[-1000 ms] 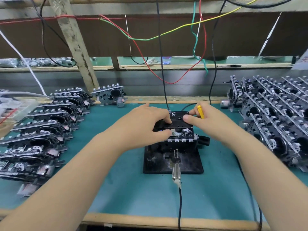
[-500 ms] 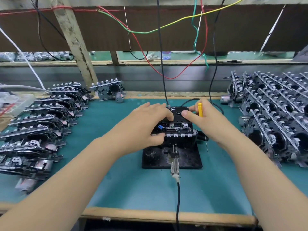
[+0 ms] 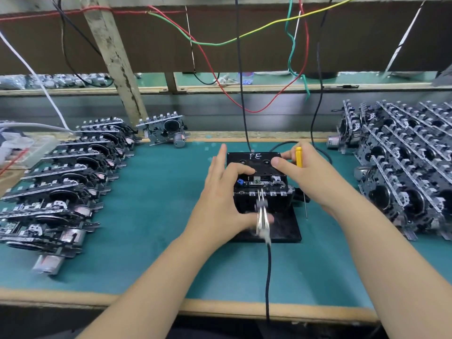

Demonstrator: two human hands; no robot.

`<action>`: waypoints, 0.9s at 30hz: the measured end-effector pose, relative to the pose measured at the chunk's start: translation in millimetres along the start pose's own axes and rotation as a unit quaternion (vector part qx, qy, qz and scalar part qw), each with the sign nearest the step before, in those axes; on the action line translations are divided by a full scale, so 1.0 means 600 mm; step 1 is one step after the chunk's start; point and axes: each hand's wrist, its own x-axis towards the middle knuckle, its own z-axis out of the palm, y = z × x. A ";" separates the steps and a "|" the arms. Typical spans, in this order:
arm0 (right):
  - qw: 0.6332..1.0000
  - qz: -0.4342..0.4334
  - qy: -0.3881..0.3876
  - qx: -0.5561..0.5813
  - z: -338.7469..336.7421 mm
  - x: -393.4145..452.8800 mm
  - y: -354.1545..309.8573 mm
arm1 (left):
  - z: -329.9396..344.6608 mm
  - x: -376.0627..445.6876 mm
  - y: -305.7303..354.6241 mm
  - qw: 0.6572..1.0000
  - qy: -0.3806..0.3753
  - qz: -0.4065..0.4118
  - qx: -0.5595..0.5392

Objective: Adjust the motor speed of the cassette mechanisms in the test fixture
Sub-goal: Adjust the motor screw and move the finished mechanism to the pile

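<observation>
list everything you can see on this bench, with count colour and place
test fixture: one, black base plate, centre of mat
cassette: one, black, white lettering, on top of the fixture
cassette mechanisms, left: a stacked row, count unclear, black and silver
cassette mechanisms, right: a dense stack, count unclear
lone mechanism: one, back edge of mat
screwdriver: one, yellow handle, in right hand
metal clip: one, silver, blurred, on a black cable at fixture front
mat: one, teal
hanging wires: several, red, green, yellow, black
left hand: on fixture's left side
right hand: on fixture's right side
</observation>
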 end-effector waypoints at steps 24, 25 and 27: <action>0.993 -0.037 0.112 -0.018 -0.012 -0.056 0.055 | 0.016 0.035 -0.032 0.971 0.088 -0.021 -0.223; 0.995 -0.037 0.075 -0.057 -0.019 -0.061 0.051 | 0.029 0.037 -0.031 0.981 0.109 0.018 -0.159; 0.994 -0.035 0.021 -0.102 -0.034 -0.066 0.042 | 0.039 0.020 -0.047 0.987 0.108 0.085 -0.085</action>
